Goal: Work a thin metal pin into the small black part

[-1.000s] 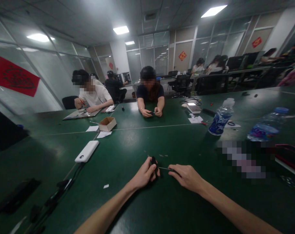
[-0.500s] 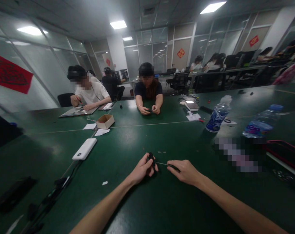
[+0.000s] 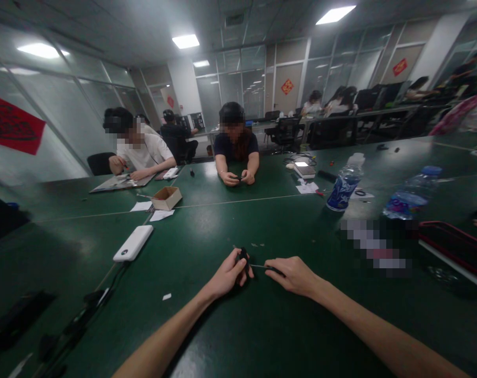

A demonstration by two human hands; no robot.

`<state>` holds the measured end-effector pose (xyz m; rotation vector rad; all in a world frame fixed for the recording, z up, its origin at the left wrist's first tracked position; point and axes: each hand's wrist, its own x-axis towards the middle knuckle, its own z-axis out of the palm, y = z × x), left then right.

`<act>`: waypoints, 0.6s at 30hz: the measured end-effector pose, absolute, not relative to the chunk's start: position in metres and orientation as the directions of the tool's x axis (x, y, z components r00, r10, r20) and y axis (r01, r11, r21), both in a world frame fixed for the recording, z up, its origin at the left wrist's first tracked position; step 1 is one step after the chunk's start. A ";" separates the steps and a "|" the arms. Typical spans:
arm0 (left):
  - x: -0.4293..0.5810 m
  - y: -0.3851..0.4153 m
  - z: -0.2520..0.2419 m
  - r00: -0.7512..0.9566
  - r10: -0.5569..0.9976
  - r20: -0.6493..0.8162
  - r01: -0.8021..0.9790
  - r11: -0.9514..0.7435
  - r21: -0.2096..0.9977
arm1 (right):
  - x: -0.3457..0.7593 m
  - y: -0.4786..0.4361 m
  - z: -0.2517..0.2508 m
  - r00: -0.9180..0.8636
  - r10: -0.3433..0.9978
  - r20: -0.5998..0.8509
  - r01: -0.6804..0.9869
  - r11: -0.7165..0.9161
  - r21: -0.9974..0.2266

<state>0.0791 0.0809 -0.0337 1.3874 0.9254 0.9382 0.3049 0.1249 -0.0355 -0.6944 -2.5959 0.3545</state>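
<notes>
Your left hand [image 3: 227,274] is clenched round a small black part [image 3: 244,256], pinning it to the green surface [image 3: 230,220] at twelve o'clock just ahead of you; your right hand [image 3: 295,274] pinches the dark handle of a thin tool [image 3: 266,268], its fingers closed on it; the tool's shaft lies nearly flat, its long axis running from three o'clock toward nine, tip meeting the part at the left fingertips; so the part sits to the left of the tool hand, and the left hand is the nearer one to it; both forearms rest low over the surface. Further out, a white power bank [image 3: 133,243] lies at ten o'clock with a cable trailing toward you; a small cardboard box [image 3: 166,198] beyond it; two water bottles [image 3: 343,183] at two o'clock; a person in a dark top [image 3: 235,148] sits opposite at twelve, hands together on the surface.
</notes>
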 end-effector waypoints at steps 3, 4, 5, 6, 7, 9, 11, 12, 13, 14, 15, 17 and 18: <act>0.079 0.082 -0.036 0.362 0.932 0.030 0.022 -0.041 0.999 | 0.303 0.120 -0.034 -0.779 0.532 0.332 0.415 0.834 -0.363; 0.079 0.082 -0.037 0.354 0.934 0.034 0.021 -0.045 0.999 | 0.302 0.118 -0.034 -0.769 0.545 0.334 0.422 0.825 -0.376; 0.078 0.082 -0.037 0.348 0.937 0.037 0.021 -0.047 0.999 | 0.301 0.116 -0.034 -0.754 0.563 0.338 0.432 0.813 -0.391; 0.078 0.082 -0.037 0.342 0.939 0.040 0.022 -0.051 0.998 | 0.300 0.113 -0.034 -0.738 0.581 0.343 0.441 0.800 -0.406; 0.078 0.082 -0.037 0.336 0.941 0.043 0.026 -0.055 0.998 | 0.299 0.112 -0.034 -0.724 0.597 0.346 0.449 0.789 -0.420; 0.079 0.081 -0.036 0.331 0.943 0.046 0.036 -0.061 0.997 | 0.298 0.110 -0.035 -0.710 0.612 0.347 0.450 0.774 -0.445; 0.079 0.081 -0.035 0.330 0.943 0.045 0.041 -0.062 0.997 | 0.298 0.110 -0.036 -0.715 0.608 0.343 0.437 0.773 -0.459; 0.079 0.080 -0.034 0.330 0.943 0.043 0.041 -0.060 0.997 | 0.299 0.110 -0.037 -0.719 0.603 0.345 0.431 0.777 -0.459; 0.079 0.080 -0.034 0.332 0.942 0.043 0.039 -0.059 0.997 | 0.299 0.110 -0.037 -0.723 0.596 0.349 0.426 0.783 -0.454; 0.079 0.080 -0.034 0.334 0.942 0.043 0.038 -0.059 0.998 | 0.300 0.111 -0.037 -0.728 0.588 0.354 0.421 0.790 -0.446; 0.079 0.079 -0.033 0.335 0.941 0.043 0.038 -0.059 0.998 | 0.300 0.111 -0.036 -0.733 0.579 0.357 0.415 0.796 -0.440; 0.079 0.079 -0.033 0.334 0.942 0.040 0.044 -0.057 0.997 | 0.301 0.111 -0.035 -0.744 0.563 0.360 0.401 0.807 -0.432; 0.079 0.078 -0.032 0.333 0.942 0.037 0.048 -0.056 0.997 | 0.301 0.110 -0.035 -0.749 0.556 0.361 0.393 0.811 -0.432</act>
